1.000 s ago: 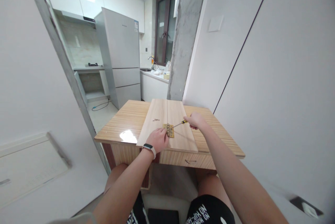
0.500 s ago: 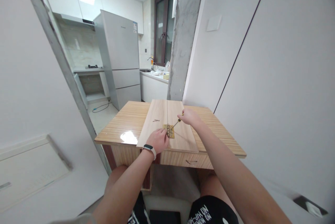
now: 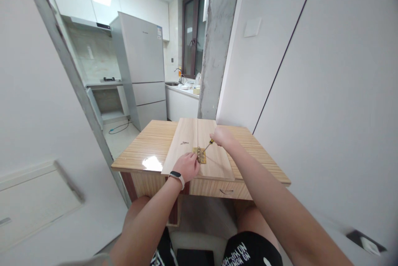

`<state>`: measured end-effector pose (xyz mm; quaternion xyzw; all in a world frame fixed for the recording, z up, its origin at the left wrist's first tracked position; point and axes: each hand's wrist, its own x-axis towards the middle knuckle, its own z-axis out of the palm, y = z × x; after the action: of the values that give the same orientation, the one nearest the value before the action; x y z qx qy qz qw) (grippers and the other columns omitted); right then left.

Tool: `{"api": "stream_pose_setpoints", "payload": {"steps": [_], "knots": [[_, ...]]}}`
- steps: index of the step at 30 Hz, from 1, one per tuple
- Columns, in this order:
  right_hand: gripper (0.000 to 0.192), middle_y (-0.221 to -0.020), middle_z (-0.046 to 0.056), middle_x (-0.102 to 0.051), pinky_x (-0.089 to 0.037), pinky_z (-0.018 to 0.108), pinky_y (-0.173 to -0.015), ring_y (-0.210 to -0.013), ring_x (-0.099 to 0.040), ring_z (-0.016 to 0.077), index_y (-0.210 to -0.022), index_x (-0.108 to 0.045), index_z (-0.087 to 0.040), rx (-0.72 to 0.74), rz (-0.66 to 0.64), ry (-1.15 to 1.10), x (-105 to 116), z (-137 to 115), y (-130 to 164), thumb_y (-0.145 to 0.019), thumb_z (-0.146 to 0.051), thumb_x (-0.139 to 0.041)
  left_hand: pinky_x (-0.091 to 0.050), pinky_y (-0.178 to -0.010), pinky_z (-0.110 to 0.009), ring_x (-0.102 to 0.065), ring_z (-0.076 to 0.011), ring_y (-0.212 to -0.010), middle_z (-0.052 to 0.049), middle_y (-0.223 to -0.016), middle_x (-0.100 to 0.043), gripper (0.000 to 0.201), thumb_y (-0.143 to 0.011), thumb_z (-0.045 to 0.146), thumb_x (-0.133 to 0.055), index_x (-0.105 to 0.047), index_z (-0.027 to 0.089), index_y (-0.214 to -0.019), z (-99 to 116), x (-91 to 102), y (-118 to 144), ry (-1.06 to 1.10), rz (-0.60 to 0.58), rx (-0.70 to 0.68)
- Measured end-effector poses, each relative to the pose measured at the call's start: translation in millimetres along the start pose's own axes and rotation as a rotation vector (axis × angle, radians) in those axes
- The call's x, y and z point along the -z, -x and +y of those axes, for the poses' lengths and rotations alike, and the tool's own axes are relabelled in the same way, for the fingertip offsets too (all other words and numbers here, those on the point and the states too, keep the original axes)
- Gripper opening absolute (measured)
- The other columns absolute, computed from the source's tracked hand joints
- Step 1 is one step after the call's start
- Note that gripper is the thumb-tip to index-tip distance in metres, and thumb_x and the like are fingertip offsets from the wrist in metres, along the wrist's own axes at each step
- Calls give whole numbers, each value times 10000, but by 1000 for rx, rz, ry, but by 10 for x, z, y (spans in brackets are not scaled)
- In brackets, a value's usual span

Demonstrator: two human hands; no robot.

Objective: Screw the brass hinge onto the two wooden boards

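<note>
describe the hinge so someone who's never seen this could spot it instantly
Start at the striped wooden table in the middle, then the two pale boards on it. The hinge straddles their seam, between the left hand and the screwdriver: the only brass-coloured metal plate there.

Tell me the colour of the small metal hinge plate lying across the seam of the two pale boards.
Brass-yellow small metal hinge plate, seen in the head view.

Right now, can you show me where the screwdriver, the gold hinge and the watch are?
screwdriver (image 3: 209, 143): head view, on its yellow-and-black handle end.
gold hinge (image 3: 201, 156): head view, on its right leaf.
watch (image 3: 176, 175): head view, on its dark face, left wrist.
</note>
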<state>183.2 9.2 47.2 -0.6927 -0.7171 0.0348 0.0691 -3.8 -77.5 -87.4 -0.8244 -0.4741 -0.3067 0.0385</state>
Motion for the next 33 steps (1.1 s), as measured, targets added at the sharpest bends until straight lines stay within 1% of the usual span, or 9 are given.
{"api": "stream_pose_setpoints", "payload": {"steps": [4, 12, 15, 21, 23, 25, 27, 30, 33], "knots": [[344, -952, 231, -756, -511, 270, -764, -984, -721, 275, -1067, -755, -73, 11, 53, 26, -30, -68, -19, -917, -328, -579, -510, -965, -393, -635, -234, -1015, -108, -1017, -687, 206, -936, 185, -479, -638, 172, -1066, 4, 2, -2, -5, 5, -7], [379, -1122, 256, -724, -488, 267, -786, -1040, -702, 281, -1078, -752, -59, 74, 37, 82, -21, -40, -40, -943, -361, -567, -517, -939, -388, -633, -236, -996, -108, -1007, -681, 174, -928, 190, -487, -631, 175, -1025, -4, 11, -1, -1, 1, 0], [364, -1101, 221, -738, -473, 257, -785, -1019, -697, 253, -1035, -760, -94, 121, 26, 93, -11, 0, -27, -946, -390, -568, -517, -928, -388, -632, -235, -975, -107, -988, -675, 155, -926, 191, -487, -628, 176, -990, -8, 10, 1, -1, -5, 4], [226, -1028, 97, -761, -431, 227, -735, -940, -678, 190, -929, -753, -192, 356, 22, 39, 82, 141, 55, -923, -386, -639, -510, -942, -389, -629, -238, -1003, -111, -1003, -678, 178, -927, 187, -484, -627, 171, -1032, -8, 4, -4, 3, 5, 2], [220, -974, 74, -768, -424, 217, -699, -881, -679, 171, -934, -749, -195, 358, -20, 9, 133, 151, 80, -919, -390, -648, -509, -944, -386, -630, -237, -1002, -110, -1001, -679, 179, -925, 184, -484, -627, 170, -1033, -9, 6, -7, 2, 4, 1], [285, -893, 68, -770, -428, 217, -665, -784, -681, 158, -970, -749, -179, 298, -98, -23, 189, 120, 93, -946, -423, -604, -508, -943, -384, -630, -235, -997, -106, -997, -680, 176, -927, 187, -486, -627, 171, -1031, -10, 9, -7, -3, 2, 3], [420, -819, 96, -762, -443, 233, -648, -697, -677, 163, -953, -755, -133, 226, -189, -2, 253, 57, 93, -985, -477, -516, -507, -946, -383, -630, -232, -998, -101, -998, -681, 172, -929, 192, -488, -628, 174, -1029, -11, 10, -4, -8, -2, 6], [597, -782, 161, -743, -464, 270, -647, -642, -672, 189, -822, -751, -68, 178, -286, 126, 354, -49, 74, -1010, -530, -422, -502, -957, -382, -628, -231, -1013, -99, -1013, -682, 173, -929, 197, -496, -629, 178, -1038, -18, 6, 2, -9, -8, 9], [541, -807, 156, -742, -475, 281, -613, -602, -652, 180, -867, -744, -53, 150, -375, 165, 436, -124, 49, -1002, -488, -453, -499, -963, -381, -627, -232, -1025, -101, -1023, -682, 175, -926, 194, -501, -627, 177, -1046, -26, -2, 6, -11, -9, 13]]}}
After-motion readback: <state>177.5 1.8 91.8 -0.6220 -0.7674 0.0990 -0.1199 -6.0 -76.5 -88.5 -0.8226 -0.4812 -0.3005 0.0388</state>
